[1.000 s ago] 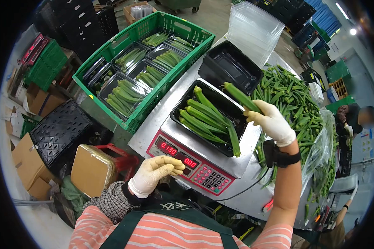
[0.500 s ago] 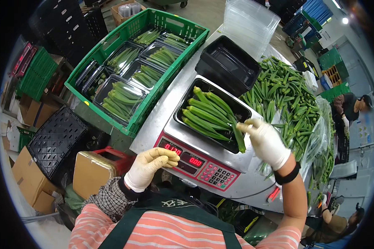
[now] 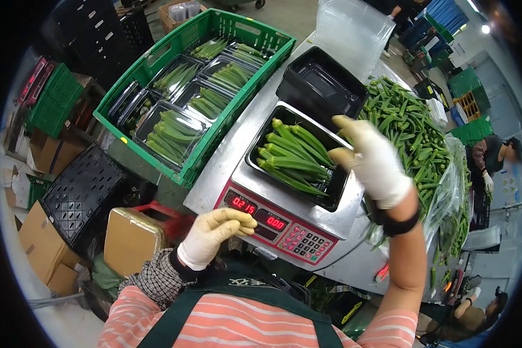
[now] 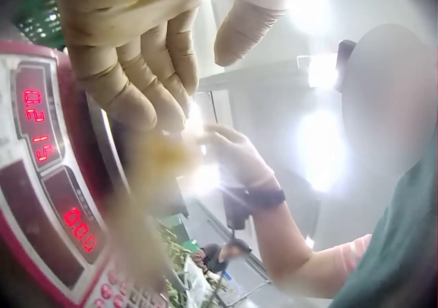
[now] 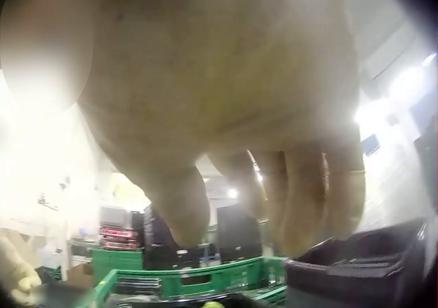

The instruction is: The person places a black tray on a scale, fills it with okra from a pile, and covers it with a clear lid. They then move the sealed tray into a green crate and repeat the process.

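Observation:
My gloved right hand (image 3: 377, 162) hovers by the right rim of a black tray (image 3: 333, 200), its thumb and fingers apart and nothing between them. Several green okra pods (image 3: 293, 156) lie side by side in that tray, which sits on a digital scale (image 3: 226, 195). The red display (image 4: 34, 126) reads 0.215 above 0.00. In front of the scale's panel, my gloved left hand (image 3: 214, 235) hangs with loosely bent fingers and holds nothing. The right wrist view shows the right palm close up, fingers (image 5: 304, 205) pointing down.
Stacked black trays (image 3: 319, 87) stand behind the scale, beside clear lids (image 3: 354, 35). Loose okra (image 3: 412, 133) is heaped on the right. A green crate (image 3: 194, 165) at left holds lidded okra packs (image 3: 171, 136). Other people (image 3: 493, 153) work at far right.
The okra pod my right hand held is now in the tray, and the hand has drawn back. The pod overhanging the front rim now lies inside. The display rose from 0.130 to 0.215.

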